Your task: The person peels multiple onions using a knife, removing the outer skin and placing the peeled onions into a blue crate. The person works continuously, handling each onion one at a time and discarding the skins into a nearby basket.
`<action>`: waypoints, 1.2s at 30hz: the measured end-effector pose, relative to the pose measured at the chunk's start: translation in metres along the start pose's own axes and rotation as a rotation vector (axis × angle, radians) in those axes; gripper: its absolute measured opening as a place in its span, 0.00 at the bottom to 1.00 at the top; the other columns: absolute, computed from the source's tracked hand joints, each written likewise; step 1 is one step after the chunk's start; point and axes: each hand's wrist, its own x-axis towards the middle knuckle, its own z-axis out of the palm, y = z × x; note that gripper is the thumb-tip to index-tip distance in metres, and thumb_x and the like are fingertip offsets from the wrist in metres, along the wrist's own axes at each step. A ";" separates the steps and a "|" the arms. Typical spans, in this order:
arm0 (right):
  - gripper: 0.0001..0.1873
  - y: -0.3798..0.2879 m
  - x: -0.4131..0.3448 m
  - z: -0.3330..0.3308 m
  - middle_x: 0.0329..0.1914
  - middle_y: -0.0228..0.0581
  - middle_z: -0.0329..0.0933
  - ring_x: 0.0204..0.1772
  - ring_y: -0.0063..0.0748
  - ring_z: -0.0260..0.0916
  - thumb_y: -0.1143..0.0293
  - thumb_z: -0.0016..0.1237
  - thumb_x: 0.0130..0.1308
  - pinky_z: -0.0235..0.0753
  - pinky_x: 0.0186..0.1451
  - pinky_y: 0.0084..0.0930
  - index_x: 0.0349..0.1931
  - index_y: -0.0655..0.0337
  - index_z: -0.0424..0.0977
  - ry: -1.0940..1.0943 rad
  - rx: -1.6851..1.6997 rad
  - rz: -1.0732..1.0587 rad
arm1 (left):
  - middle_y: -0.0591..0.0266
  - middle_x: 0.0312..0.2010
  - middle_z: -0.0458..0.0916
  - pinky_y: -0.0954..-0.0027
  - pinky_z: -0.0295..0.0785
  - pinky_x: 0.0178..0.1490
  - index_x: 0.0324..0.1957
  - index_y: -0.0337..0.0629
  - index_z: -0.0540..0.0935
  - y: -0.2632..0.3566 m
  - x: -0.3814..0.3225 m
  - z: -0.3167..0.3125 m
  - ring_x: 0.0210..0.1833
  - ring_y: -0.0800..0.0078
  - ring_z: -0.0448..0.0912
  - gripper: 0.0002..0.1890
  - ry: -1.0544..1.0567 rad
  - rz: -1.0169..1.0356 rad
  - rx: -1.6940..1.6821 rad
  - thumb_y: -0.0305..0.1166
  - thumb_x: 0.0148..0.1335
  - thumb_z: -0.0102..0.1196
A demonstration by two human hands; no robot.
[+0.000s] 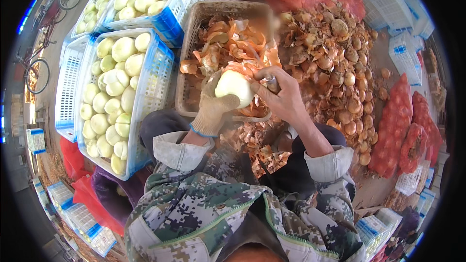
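Note:
My left hand (214, 107), in a knitted work glove with a blue cuff edge, holds a mostly peeled onion (235, 88), pale and smooth. Bare, my right hand (279, 92) is closed around a small tool with a metal end (271, 79); its blade cannot be made out. The thumb and forefinger of that hand are at the onion's right side, by orange skin still at its top. Both hands are over a dirty plastic crate (182, 49) heaped with loose onion skins (236, 43).
Left stands a blue-and-white crate (145, 80) of peeled onions, with more crates (176, 5) behind. A pile of unpeeled onions (349, 80) spreads on the right. Red mesh sacks (391, 134) lie beyond it and at the back. Skins (255, 145) litter the floor between my legs.

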 end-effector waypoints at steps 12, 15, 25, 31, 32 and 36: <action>0.10 0.021 -0.003 0.006 0.23 0.52 0.71 0.26 0.44 0.70 0.71 0.53 0.61 0.71 0.33 0.37 0.33 0.69 0.69 0.044 -0.289 0.268 | 0.55 0.58 0.73 0.56 0.78 0.59 0.66 0.36 0.64 -0.009 -0.004 -0.003 0.59 0.59 0.76 0.55 -0.178 -0.170 -0.025 0.30 0.31 0.80; 0.12 0.024 0.003 0.004 0.26 0.50 0.73 0.27 0.44 0.73 0.68 0.54 0.60 0.72 0.33 0.36 0.33 0.69 0.70 -0.033 -0.210 0.453 | 0.55 0.60 0.73 0.54 0.77 0.61 0.67 0.38 0.64 -0.007 0.000 -0.007 0.61 0.58 0.75 0.56 -0.317 -0.128 0.066 0.29 0.31 0.80; 0.19 -0.001 0.000 -0.010 0.25 0.25 0.72 0.19 0.10 0.60 0.54 0.56 0.67 0.55 0.19 0.11 0.42 0.64 0.76 -0.020 0.516 0.597 | 0.53 0.63 0.72 0.55 0.72 0.65 0.71 0.43 0.63 -0.009 0.003 -0.027 0.64 0.57 0.73 0.55 -0.395 0.017 0.200 0.25 0.35 0.76; 0.12 -0.001 -0.002 -0.002 0.24 0.25 0.73 0.20 0.11 0.61 0.64 0.59 0.66 0.58 0.21 0.11 0.37 0.64 0.75 0.058 0.781 0.555 | 0.53 0.60 0.73 0.61 0.73 0.63 0.70 0.37 0.61 0.007 0.001 0.002 0.61 0.62 0.75 0.46 -0.248 -0.044 0.034 0.38 0.49 0.65; 0.11 -0.001 -0.002 -0.001 0.25 0.25 0.74 0.22 0.11 0.62 0.65 0.59 0.66 0.60 0.23 0.12 0.36 0.63 0.76 0.048 0.775 0.537 | 0.54 0.59 0.74 0.61 0.74 0.62 0.70 0.37 0.61 0.002 0.002 0.003 0.61 0.62 0.75 0.45 -0.225 -0.068 0.030 0.38 0.49 0.64; 0.08 0.003 -0.010 -0.004 0.28 0.24 0.76 0.30 0.11 0.68 0.68 0.57 0.66 0.69 0.32 0.13 0.36 0.63 0.77 -0.076 0.629 0.511 | 0.53 0.57 0.75 0.65 0.79 0.55 0.69 0.37 0.61 0.001 0.001 0.009 0.54 0.64 0.79 0.40 -0.143 -0.223 -0.020 0.27 0.51 0.59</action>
